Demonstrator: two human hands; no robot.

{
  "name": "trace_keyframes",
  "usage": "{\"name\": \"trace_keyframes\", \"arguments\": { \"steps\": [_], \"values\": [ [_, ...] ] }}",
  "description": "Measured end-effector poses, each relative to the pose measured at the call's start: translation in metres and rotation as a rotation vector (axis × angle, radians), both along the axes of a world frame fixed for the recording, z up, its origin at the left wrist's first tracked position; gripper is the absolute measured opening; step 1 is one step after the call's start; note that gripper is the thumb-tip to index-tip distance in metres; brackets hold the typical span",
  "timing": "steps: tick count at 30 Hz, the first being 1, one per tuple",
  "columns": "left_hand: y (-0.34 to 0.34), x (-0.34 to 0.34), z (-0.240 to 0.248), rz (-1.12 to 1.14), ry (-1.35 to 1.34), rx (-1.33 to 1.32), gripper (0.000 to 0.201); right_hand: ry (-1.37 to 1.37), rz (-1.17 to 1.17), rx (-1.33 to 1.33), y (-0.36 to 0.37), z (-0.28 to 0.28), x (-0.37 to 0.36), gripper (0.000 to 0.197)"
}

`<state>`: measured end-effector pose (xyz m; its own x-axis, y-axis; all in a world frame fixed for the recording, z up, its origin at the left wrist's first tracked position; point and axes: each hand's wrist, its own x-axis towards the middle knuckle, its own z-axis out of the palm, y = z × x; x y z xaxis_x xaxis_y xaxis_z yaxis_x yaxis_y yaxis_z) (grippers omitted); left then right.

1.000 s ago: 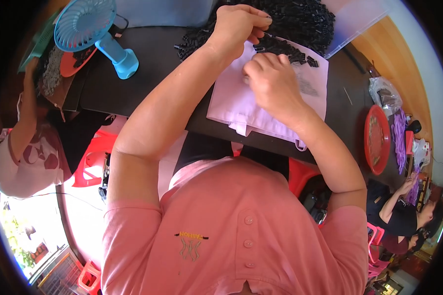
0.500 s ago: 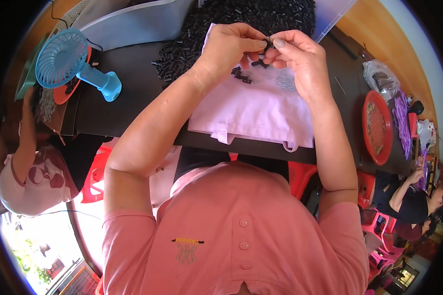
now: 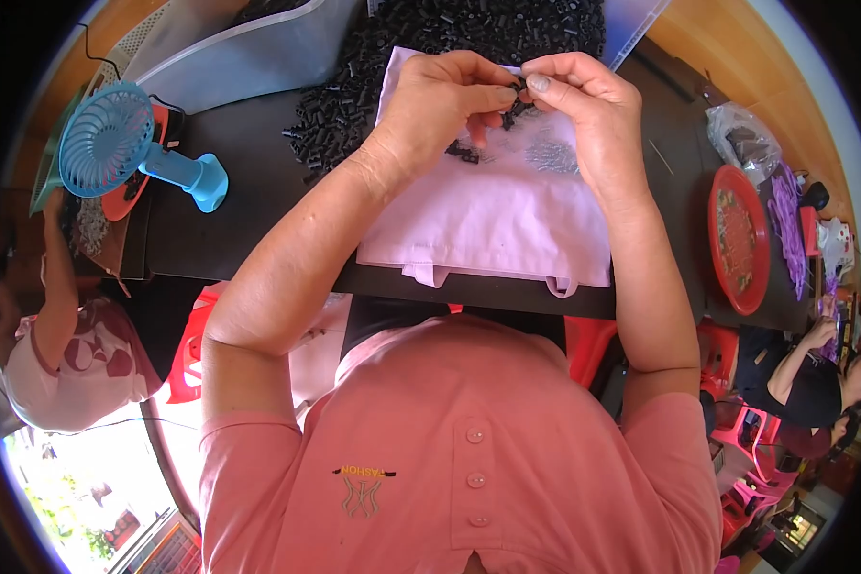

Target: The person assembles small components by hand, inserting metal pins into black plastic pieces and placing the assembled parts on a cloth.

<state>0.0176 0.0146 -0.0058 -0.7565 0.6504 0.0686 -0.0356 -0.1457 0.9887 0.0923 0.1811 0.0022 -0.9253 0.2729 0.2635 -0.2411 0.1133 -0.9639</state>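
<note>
My left hand [image 3: 440, 100] and my right hand [image 3: 588, 105] meet above a pale purple cloth [image 3: 488, 220] with loops at its near edge. Between their pinched fingertips sits a small black plastic piece [image 3: 519, 88], partly covered by the fingers. I cannot make out whether a pin is held with it. On the cloth lie a few small black pieces [image 3: 464, 152] beside the left fingers and a scatter of thin silvery pins [image 3: 553, 158] near the right wrist. Beyond my hands spreads a large heap of black plastic pieces [image 3: 488, 29].
A blue handheld fan [image 3: 115, 142] stands on the dark table [image 3: 258, 143] at left, near a grey bin [image 3: 249, 57]. At right are a red tray [image 3: 737, 239] of small bits, a clear plastic bag [image 3: 741, 142] and purple strips [image 3: 787, 230]. Other people sit on both sides.
The view has shifted slightly. Both hands keep their pinch together over the cloth, with only small finger movements around the black piece.
</note>
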Motion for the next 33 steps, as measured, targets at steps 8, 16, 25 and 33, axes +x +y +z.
{"name": "trace_keyframes", "arguments": {
  "steps": [8, 16, 25, 33],
  "values": [
    [0.0006, 0.0023, 0.0017, -0.002, 0.073, -0.049, 0.015, 0.017, 0.014, 0.058, -0.0005, 0.0004, 0.0014, 0.013],
    [0.0001, 0.0035, 0.0016, 0.009, 0.135, -0.079, 0.014, 0.03, -0.006, 0.168, -0.0067, 0.0059, 0.005, 0.015],
    [-0.0008, 0.0039, 0.0036, 0.04, 0.132, -0.063, 0.012, 0.008, 0.032, 0.1, -0.0029, 0.0006, 0.0017, 0.014],
    [-0.0026, 0.0019, 0.0034, 0.039, 0.104, -0.042, 0.013, -0.099, 0.036, 0.086, -0.0026, 0.0032, 0.0015, 0.014]
  ]
}}
